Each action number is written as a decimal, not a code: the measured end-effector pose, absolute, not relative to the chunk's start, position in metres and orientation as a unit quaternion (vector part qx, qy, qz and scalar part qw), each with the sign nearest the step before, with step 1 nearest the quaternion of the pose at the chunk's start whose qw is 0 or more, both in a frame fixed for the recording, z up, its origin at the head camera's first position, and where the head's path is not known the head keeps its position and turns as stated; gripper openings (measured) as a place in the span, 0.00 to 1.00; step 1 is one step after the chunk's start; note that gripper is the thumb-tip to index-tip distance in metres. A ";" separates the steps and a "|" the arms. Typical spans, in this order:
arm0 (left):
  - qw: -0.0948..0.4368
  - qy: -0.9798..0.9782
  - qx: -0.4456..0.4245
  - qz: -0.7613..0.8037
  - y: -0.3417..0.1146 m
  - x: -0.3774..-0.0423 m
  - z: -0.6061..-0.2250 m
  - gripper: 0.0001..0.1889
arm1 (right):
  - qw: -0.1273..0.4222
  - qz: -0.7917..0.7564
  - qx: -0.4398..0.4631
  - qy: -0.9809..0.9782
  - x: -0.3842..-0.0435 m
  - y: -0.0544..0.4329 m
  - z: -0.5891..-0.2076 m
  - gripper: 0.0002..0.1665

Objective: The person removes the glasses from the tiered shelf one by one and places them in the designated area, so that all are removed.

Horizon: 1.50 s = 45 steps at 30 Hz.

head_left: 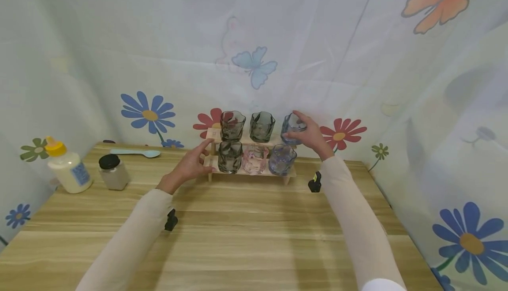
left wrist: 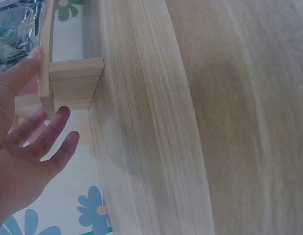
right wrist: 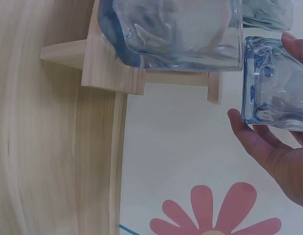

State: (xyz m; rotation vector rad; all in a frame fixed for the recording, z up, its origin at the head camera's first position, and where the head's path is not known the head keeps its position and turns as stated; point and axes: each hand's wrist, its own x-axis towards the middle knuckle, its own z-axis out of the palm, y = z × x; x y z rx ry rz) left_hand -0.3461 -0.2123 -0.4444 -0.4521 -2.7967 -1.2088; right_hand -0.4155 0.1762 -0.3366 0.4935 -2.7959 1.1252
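Observation:
A two-tier wooden rack [head_left: 291, 174] holds faceted drinking glasses, three across each tier. My right hand [head_left: 311, 134] grips the blue glass [head_left: 289, 125] at the right end of the upper tier, fingers spread around its sides. Below it sits a blue-violet glass [head_left: 282, 161]; beside that are a pink glass [head_left: 255, 159] and a dark grey glass [head_left: 229, 158]. On the upper tier stand a smoky glass [head_left: 232, 125] and a grey-green glass [head_left: 262, 127]. My left hand [head_left: 190, 163] is at the rack's left end, thumb touching the lower shelf, other fingers spread and loosely bent.
A white glue bottle [head_left: 69, 172] with a yellow cap and a black-lidded jar [head_left: 113, 174] stand at the table's left. Behind them lies a pale blue spoon [head_left: 136, 152]. A flowered curtain [head_left: 190, 79] rises close behind the rack and along both sides.

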 end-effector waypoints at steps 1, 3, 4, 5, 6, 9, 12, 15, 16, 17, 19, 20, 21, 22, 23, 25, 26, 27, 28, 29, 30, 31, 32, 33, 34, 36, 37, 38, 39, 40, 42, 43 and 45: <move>0.031 -0.907 -0.147 -0.393 -0.213 -0.346 -0.445 0.51 | 0.046 0.369 0.161 -0.914 -0.415 0.178 -0.337 0.53; 0.030 -0.908 -0.147 -0.392 -0.213 -0.347 -0.444 0.51 | 0.052 0.370 0.160 -0.913 -0.413 0.181 -0.338 0.53; 0.030 -0.908 -0.146 -0.391 -0.213 -0.346 -0.444 0.51 | 0.053 0.371 0.160 -0.913 -0.413 0.182 -0.339 0.53; 0.031 -0.909 -0.146 -0.389 -0.213 -0.347 -0.443 0.51 | 0.055 0.372 0.161 -0.913 -0.413 0.184 -0.340 0.53; 0.030 -0.910 -0.145 -0.388 -0.213 -0.347 -0.443 0.51 | 0.057 0.372 0.162 -0.912 -0.413 0.186 -0.341 0.53; 0.031 -0.911 -0.145 -0.385 -0.213 -0.346 -0.443 0.51 | 0.056 0.370 0.162 -0.913 -0.412 0.190 -0.342 0.53; 0.029 -0.910 -0.145 -0.388 -0.212 -0.346 -0.443 0.52 | 0.056 0.366 0.162 -0.915 -0.409 0.192 -0.342 0.53; 0.028 -0.908 -0.145 -0.391 -0.212 -0.345 -0.443 0.52 | 0.058 0.359 0.164 -0.917 -0.405 0.194 -0.341 0.54; 0.027 -0.908 -0.145 -0.392 -0.212 -0.345 -0.444 0.52 | 0.058 0.360 0.163 -0.917 -0.403 0.195 -0.341 0.54; 0.026 -0.907 -0.145 -0.393 -0.212 -0.345 -0.444 0.51 | 0.059 0.358 0.163 -0.917 -0.402 0.196 -0.340 0.54; 0.027 -0.907 -0.147 -0.394 -0.212 -0.345 -0.444 0.51 | 0.061 0.355 0.162 -0.919 -0.399 0.198 -0.340 0.55; 0.028 -0.907 -0.148 -0.395 -0.212 -0.345 -0.445 0.51 | 0.062 0.353 0.161 -0.920 -0.397 0.199 -0.340 0.55; 0.028 -0.906 -0.149 -0.395 -0.212 -0.345 -0.445 0.51 | 0.063 0.354 0.161 -0.919 -0.396 0.200 -0.339 0.55; 0.028 -0.906 -0.149 -0.395 -0.212 -0.345 -0.446 0.51 | 0.065 0.353 0.162 -0.919 -0.394 0.201 -0.339 0.55; 0.028 -0.906 -0.150 -0.395 -0.212 -0.345 -0.446 0.51 | 0.066 0.351 0.163 -0.920 -0.393 0.202 -0.339 0.55; 0.026 -0.905 -0.149 -0.398 -0.212 -0.346 -0.447 0.51 | 0.068 0.351 0.166 -0.919 -0.390 0.205 -0.339 0.55; 0.026 -0.904 -0.149 -0.399 -0.212 -0.346 -0.447 0.51 | 0.068 0.353 0.168 -0.918 -0.388 0.206 -0.339 0.55; 0.026 -0.905 -0.148 -0.399 -0.212 -0.346 -0.448 0.51 | 0.069 0.354 0.169 -0.917 -0.387 0.208 -0.339 0.55; 0.025 -0.905 -0.147 -0.399 -0.213 -0.346 -0.448 0.51 | 0.069 0.354 0.170 -0.917 -0.386 0.209 -0.340 0.55; 0.024 -0.905 -0.147 -0.399 -0.213 -0.346 -0.448 0.51 | 0.069 0.355 0.171 -0.916 -0.384 0.211 -0.340 0.55; 0.024 -0.905 -0.147 -0.399 -0.213 -0.346 -0.448 0.52 | 0.069 0.356 0.172 -0.916 -0.383 0.213 -0.341 0.55; 0.024 -0.905 -0.147 -0.398 -0.213 -0.346 -0.449 0.52 | 0.069 0.356 0.173 -0.916 -0.382 0.214 -0.341 0.55; 0.024 -0.906 -0.147 -0.396 -0.213 -0.346 -0.449 0.52 | 0.071 0.355 0.174 -0.916 -0.381 0.216 -0.342 0.55; 0.023 -0.906 -0.148 -0.396 -0.213 -0.346 -0.449 0.52 | 0.073 0.354 0.175 -0.916 -0.379 0.218 -0.343 0.55; 0.023 -0.906 -0.147 -0.395 -0.213 -0.346 -0.449 0.52 | 0.076 0.350 0.176 -0.917 -0.378 0.219 -0.344 0.55; 0.025 -0.907 -0.146 -0.393 -0.214 -0.347 -0.449 0.52 | 0.084 0.345 0.179 -0.917 -0.375 0.222 -0.345 0.55; 0.025 -0.908 -0.145 -0.392 -0.214 -0.347 -0.449 0.52 | 0.089 0.342 0.180 -0.918 -0.374 0.223 -0.346 0.55; 0.025 -0.908 -0.143 -0.392 -0.214 -0.347 -0.448 0.52 | 0.093 0.341 0.182 -0.918 -0.373 0.224 -0.347 0.55; 0.025 -0.909 -0.141 -0.392 -0.214 -0.347 -0.448 0.52 | 0.096 0.341 0.185 -0.917 -0.372 0.225 -0.348 0.55; 0.025 -0.909 -0.138 -0.392 -0.214 -0.348 -0.447 0.52 | 0.098 0.339 0.187 -0.917 -0.371 0.226 -0.349 0.55; 0.023 -0.910 -0.136 -0.391 -0.213 -0.348 -0.447 0.52 | 0.101 0.345 0.190 -0.914 -0.369 0.229 -0.351 0.55; 0.021 -0.910 -0.136 -0.392 -0.213 -0.348 -0.447 0.52 | 0.101 0.349 0.192 -0.912 -0.368 0.230 -0.352 0.55; 0.019 -0.910 -0.136 -0.392 -0.213 -0.348 -0.447 0.52 | 0.099 0.355 0.194 -0.909 -0.366 0.233 -0.354 0.54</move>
